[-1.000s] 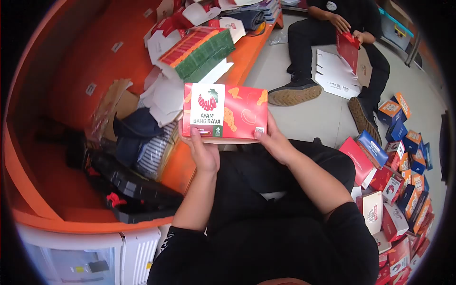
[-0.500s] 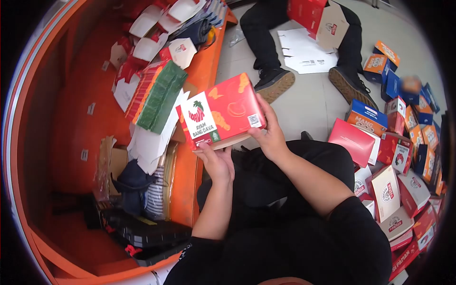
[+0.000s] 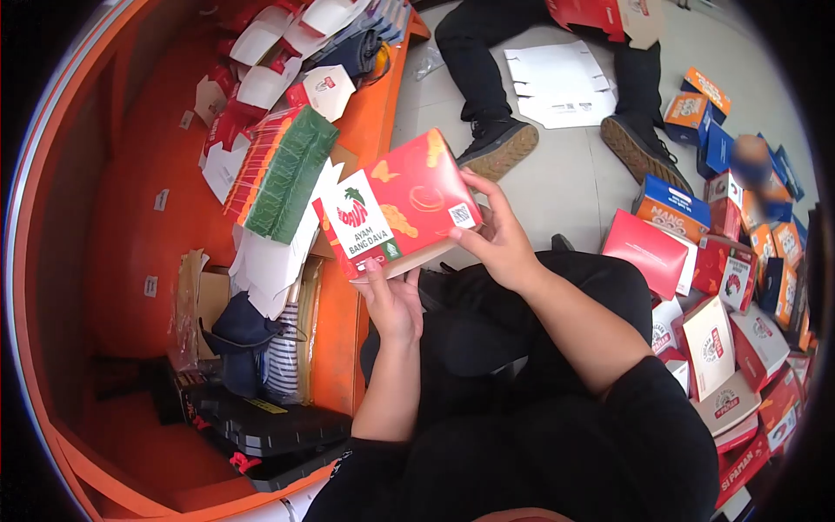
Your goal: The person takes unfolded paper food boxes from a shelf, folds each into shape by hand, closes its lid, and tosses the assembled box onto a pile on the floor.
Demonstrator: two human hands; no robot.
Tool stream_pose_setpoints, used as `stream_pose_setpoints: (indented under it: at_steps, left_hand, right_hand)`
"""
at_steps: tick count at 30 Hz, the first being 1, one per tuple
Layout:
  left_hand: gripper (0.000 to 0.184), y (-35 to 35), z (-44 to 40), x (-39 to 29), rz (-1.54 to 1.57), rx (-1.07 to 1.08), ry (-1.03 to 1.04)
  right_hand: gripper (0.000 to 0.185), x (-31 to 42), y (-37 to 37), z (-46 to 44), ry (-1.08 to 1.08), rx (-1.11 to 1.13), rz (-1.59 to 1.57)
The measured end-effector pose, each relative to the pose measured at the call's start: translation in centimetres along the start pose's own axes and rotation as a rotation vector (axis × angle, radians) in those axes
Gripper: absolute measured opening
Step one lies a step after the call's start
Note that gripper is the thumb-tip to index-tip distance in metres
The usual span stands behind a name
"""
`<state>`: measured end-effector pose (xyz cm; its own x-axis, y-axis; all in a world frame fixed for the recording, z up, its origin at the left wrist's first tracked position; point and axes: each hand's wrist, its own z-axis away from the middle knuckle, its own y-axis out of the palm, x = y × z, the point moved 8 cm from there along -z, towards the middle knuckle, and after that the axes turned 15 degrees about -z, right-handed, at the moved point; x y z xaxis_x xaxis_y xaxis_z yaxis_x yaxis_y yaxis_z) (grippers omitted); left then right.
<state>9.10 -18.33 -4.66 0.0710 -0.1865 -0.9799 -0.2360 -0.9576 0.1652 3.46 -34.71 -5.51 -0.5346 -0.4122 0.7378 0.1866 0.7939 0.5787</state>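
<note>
A closed red box [image 3: 404,204] with a white "Ayam Bang Dava" label is held between both hands, tilted with its right end higher. My left hand [image 3: 393,304] supports its lower left edge, thumb on the front and fingers partly hidden beneath. My right hand [image 3: 497,233] grips the right end, with the thumb near the printed code and the fingers around the upper edge. Left of the box, a green and red striped bundle [image 3: 291,174] lies on white card sheets [image 3: 274,265] on the orange shelf.
Another person [image 3: 474,65] sits ahead with legs spread, a red carton [image 3: 591,17] at their lap and a flat white sheet [image 3: 561,83] between the legs. Many boxes [image 3: 709,344] are piled at right. A black case [image 3: 261,426] and dark cap [image 3: 243,339] lie at left.
The view has turned, and the box has gone from nearly level to tilted, still in both hands. The other person's red carton appears farther up in the view.
</note>
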Motion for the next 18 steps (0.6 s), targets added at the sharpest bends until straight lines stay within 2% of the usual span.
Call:
stream_pose_setpoints:
  at_steps: [1, 4, 5, 6, 8, 9, 10, 11, 12, 13, 14, 15, 16, 18]
  left_hand:
    - [0.048, -0.2, 0.0, -0.1, 0.024, -0.001, 0.015]
    - [0.045, -1.2, -0.5, -0.3, 0.185, 0.009, 0.070]
    - [0.044, -1.5, -1.0, -0.5, 0.247, 0.003, 0.093]
    - [0.044, -1.8, -1.5, -0.7, 0.308, -0.002, 0.116]
    - [0.055, -3.7, -2.7, -1.0, 0.170, -0.103, 0.194]
    - [0.057, -3.7, -2.8, -1.8, 0.046, -0.162, 0.236]
    - [0.059, -3.6, -2.6, -2.7, -0.076, -0.215, 0.273]
    - [0.071, -2.8, -2.4, -3.2, -0.244, -0.119, 0.260]
    - [0.073, -1.9, -2.0, -3.0, -0.296, 0.008, 0.264]
    - [0.075, -0.9, -1.5, -2.7, -0.346, 0.135, 0.264]
    - [0.077, 0.1, -1.0, -2.2, -0.396, 0.260, 0.265]
    - [0.081, 0.8, -0.6, -1.6, -0.379, 0.304, 0.243]
    - [0.080, 1.6, 0.0, -1.6, -0.511, 0.333, 0.294]
    - [0.079, 2.9, 0.9, -1.6, -0.537, 0.323, 0.345]
  right_hand:
    - [0.066, -0.7, 0.2, 0.2, 0.047, -0.010, -0.112]
    - [0.066, -2.1, 1.2, 1.1, 0.089, 0.016, -0.174]
    - [0.069, -3.0, 1.4, 1.7, 0.103, 0.031, -0.104]
    - [0.070, -3.2, 1.6, 2.2, 0.073, 0.034, 0.104]
    - [0.074, -3.1, 2.0, 2.9, 0.003, 0.034, 0.517]
    - [0.084, -1.1, 2.1, 2.7, -0.134, -0.027, 0.634]
    - [0.086, 0.8, 2.6, 2.5, -0.253, -0.012, 0.707]
    - [0.088, 2.7, 2.8, 2.1, -0.374, -0.002, 0.785]
    - [0.090, 4.5, 3.0, 1.8, -0.493, 0.006, 0.865]
    - [0.094, 5.2, 3.0, 1.2, -0.483, 0.037, 0.894]
    - [0.092, 5.0, 2.7, 0.4, -0.329, 0.064, 0.847]
    - [0.091, 3.1, 1.9, -0.1, -0.112, 0.106, 0.563]
    - [0.090, 0.9, 1.7, -0.1, 0.099, 0.146, 0.271]
    - [0.090, 0.2, 1.0, 0.3, 0.080, 0.061, 0.283]
